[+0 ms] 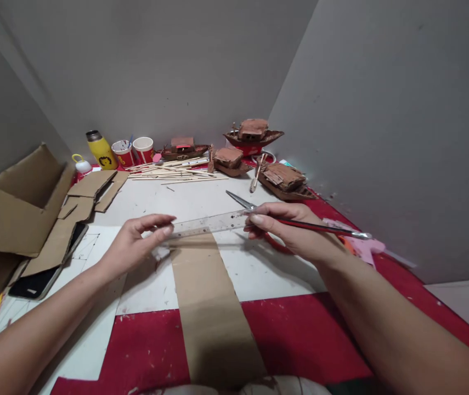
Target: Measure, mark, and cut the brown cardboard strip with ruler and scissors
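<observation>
A clear plastic ruler [207, 223] is held level between both hands, above a strip of brown cardboard [205, 296]. My left hand [141, 236] pinches its left end between thumb and fingers. My right hand [283, 222] grips the other end. That same hand also holds scissors [238, 199], their closed metal blades pointing away to the left and a red handle partly hidden below the palm. A slim black-and-red pen or brush [320, 226] with a silvery end sticks out to the right over the wrist; its exact kind is unclear.
Model boats [286, 181], thin wooden sticks [176, 171], paper cups [142, 148] and a yellow bottle [101, 151] stand at the back. At left are a cardboard box [7, 214], cardboard pieces [90, 184] and a phone [37, 282]. Grey walls [394, 126] enclose the table.
</observation>
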Tool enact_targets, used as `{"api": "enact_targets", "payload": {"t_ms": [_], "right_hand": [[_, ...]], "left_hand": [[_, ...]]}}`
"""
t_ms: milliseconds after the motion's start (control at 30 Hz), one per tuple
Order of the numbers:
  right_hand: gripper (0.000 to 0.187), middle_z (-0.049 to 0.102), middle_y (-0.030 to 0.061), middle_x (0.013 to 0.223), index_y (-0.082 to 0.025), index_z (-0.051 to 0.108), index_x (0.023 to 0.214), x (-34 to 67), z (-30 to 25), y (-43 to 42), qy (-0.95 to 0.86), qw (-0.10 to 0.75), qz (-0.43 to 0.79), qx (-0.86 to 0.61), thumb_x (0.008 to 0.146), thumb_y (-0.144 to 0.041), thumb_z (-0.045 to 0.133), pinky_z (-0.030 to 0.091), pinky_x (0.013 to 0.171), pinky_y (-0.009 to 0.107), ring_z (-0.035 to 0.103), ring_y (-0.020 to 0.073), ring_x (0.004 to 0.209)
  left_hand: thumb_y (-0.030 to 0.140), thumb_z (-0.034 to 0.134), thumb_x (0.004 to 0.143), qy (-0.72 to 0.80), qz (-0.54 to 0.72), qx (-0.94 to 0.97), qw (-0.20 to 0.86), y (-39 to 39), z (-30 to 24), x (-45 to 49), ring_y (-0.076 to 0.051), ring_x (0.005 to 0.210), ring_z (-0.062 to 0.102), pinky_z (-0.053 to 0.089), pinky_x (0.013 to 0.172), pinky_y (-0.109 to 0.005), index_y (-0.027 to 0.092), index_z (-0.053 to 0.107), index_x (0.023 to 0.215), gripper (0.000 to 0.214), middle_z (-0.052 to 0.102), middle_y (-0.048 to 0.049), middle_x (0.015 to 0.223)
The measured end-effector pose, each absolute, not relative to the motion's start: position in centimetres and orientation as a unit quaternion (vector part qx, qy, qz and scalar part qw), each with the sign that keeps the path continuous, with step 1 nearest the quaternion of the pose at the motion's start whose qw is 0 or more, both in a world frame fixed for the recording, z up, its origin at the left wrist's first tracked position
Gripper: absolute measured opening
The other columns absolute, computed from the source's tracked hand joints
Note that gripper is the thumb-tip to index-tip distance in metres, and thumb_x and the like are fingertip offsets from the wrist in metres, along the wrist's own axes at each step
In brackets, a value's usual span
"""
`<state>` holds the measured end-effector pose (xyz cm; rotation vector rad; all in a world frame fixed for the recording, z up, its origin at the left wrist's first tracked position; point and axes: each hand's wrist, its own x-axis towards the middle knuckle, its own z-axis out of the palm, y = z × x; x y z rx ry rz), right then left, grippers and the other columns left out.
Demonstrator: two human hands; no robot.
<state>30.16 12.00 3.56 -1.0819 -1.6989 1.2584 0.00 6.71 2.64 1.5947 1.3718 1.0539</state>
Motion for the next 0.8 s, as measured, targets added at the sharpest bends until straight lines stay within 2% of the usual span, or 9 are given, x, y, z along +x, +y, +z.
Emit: {"api": "enact_targets", "payload": {"t_ms": [133, 267, 400, 467, 633, 800], "right_hand": [[0.028, 0.070, 0.0030, 0.061, -0.018, 0.073, 0.069, 29.7, 3.0, 11.9, -0.664, 0.360, 0.507, -0.416, 0.077, -0.044, 0.074, 0.046, 0.050, 0.023, 0.060, 0.0129, 0.055], [0.029, 0.071, 0.0031, 0.064, -0.018, 0.073, 0.074, 28.9, 2.2, 11.9, -0.609, 0.412, 0.524, -0.430, 0.073, -0.047, 0.077, 0.050, 0.053, 0.023, 0.064, 0.0137, 0.057], [0.026, 0.075, 0.0025, 0.081, -0.021, 0.071, 0.087, 28.2, 1.0, 11.8, -0.530, 0.513, 0.516, -0.435, 0.075, -0.044, 0.078, 0.053, 0.055, 0.022, 0.067, 0.0127, 0.064], [0.024, 0.075, 0.0018, 0.083, -0.022, 0.069, 0.091, 27.9, 0.5, 11.6, -0.518, 0.540, 0.501, -0.435, 0.078, -0.041, 0.076, 0.054, 0.056, 0.022, 0.066, 0.0123, 0.064], [0.029, 0.073, 0.0028, 0.076, -0.020, 0.069, 0.091, 27.3, 0.0, 10.9, -0.529, 0.540, 0.492, -0.432, 0.082, -0.047, 0.073, 0.054, 0.054, 0.025, 0.067, 0.0139, 0.061], [0.032, 0.072, 0.0017, 0.072, -0.020, 0.072, 0.091, 27.0, -0.1, 10.3, -0.522, 0.544, 0.514, -0.410, 0.082, -0.050, 0.072, 0.054, 0.052, 0.024, 0.067, 0.0133, 0.059]], "left_hand": [[0.030, 0.069, 0.082, 0.542, 0.341, 0.690, 0.336, 6.2, 2.4, 0.9, -0.019, 0.077, 0.065, 0.049, 0.073, -0.033, 0.020, 0.078, 0.087, 0.014, 0.074, -0.0068, 0.083], [0.033, 0.065, 0.085, 0.539, 0.286, 0.684, 0.400, 6.2, 2.4, 0.8, -0.014, 0.061, 0.057, 0.043, 0.059, -0.027, 0.019, 0.073, 0.080, 0.017, 0.068, -0.0020, 0.070], [0.031, 0.069, 0.082, 0.577, 0.363, 0.592, 0.431, 6.6, 2.6, 0.7, -0.011, 0.059, 0.052, 0.037, 0.055, -0.023, 0.018, 0.070, 0.077, 0.014, 0.066, 0.0006, 0.069], [0.030, 0.072, 0.079, 0.590, 0.410, 0.535, 0.445, 6.9, 2.5, 0.7, -0.009, 0.057, 0.050, 0.035, 0.053, -0.021, 0.018, 0.070, 0.078, 0.012, 0.067, 0.0005, 0.072], [0.032, 0.073, 0.081, 0.577, 0.449, 0.463, 0.501, 7.3, 1.6, 0.7, -0.006, 0.047, 0.041, 0.029, 0.045, -0.019, 0.018, 0.065, 0.078, 0.016, 0.063, 0.0032, 0.063], [0.034, 0.074, 0.081, 0.557, 0.449, 0.436, 0.546, 7.1, 0.8, 0.9, -0.006, 0.045, 0.046, 0.031, 0.044, -0.019, 0.019, 0.063, 0.080, 0.019, 0.064, 0.0028, 0.063]]}}
